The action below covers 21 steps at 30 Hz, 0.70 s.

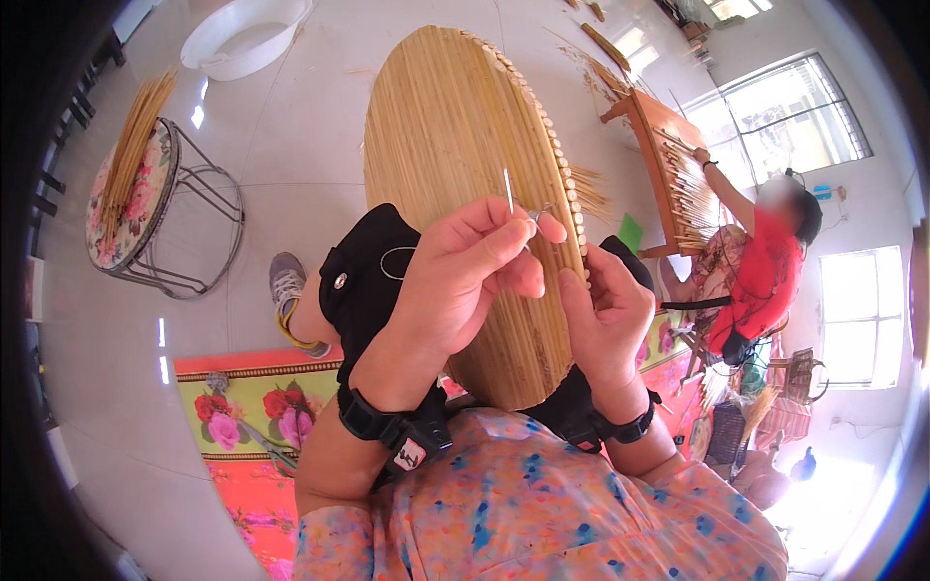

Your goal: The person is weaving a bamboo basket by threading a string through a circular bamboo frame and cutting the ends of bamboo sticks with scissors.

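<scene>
A long oval panel of pale straw-coloured strips rests across my lap, with a row of rounded strip ends along its right edge. My left hand is over its lower half, closed in a pinch on a thin, bright, needle-like piece that points upward. A small metal ring-like thing shows by its fingers; whether it is worn or held is unclear. On the panel's right edge, my right hand is closed, thumb on top and fingers partly hidden along the rim.
At left, a round floral stool bears a bundle of thin sticks. A white basin sits at far left. To the right, a person in red works at a wooden frame with sticks. Floral mats lie beneath me.
</scene>
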Motion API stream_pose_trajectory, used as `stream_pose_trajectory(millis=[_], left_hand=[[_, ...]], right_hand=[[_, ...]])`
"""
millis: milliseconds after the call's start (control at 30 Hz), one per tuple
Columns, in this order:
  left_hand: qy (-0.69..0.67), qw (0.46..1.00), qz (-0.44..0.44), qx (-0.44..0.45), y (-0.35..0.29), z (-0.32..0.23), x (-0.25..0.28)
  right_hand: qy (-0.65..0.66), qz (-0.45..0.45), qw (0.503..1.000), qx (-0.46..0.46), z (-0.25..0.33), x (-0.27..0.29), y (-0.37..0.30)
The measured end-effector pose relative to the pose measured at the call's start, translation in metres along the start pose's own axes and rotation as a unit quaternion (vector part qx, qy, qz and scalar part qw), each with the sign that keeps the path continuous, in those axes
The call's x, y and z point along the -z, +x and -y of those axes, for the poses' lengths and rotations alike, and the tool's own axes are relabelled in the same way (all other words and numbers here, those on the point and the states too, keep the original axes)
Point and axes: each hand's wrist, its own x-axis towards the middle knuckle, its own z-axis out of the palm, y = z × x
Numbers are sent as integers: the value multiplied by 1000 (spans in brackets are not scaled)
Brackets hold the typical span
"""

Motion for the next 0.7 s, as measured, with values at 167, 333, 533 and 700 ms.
stream_pose_trajectory(millis=[167,333,533,700], left_hand=[[70,997,-29,-18,8,-9,-12],[91,995,-27,-20,6,-5,-6],[82,996,-20,-15,6,-3,-3],[90,996,-22,-6,5,-3,-3]], right_hand=[[-28,0,1000,-12,6,1,1],[-23,-16,1000,5,0,-2,5],[-37,-22,999,-1,-2,2,3],[3,-28,1000,3,-4,3,2]])
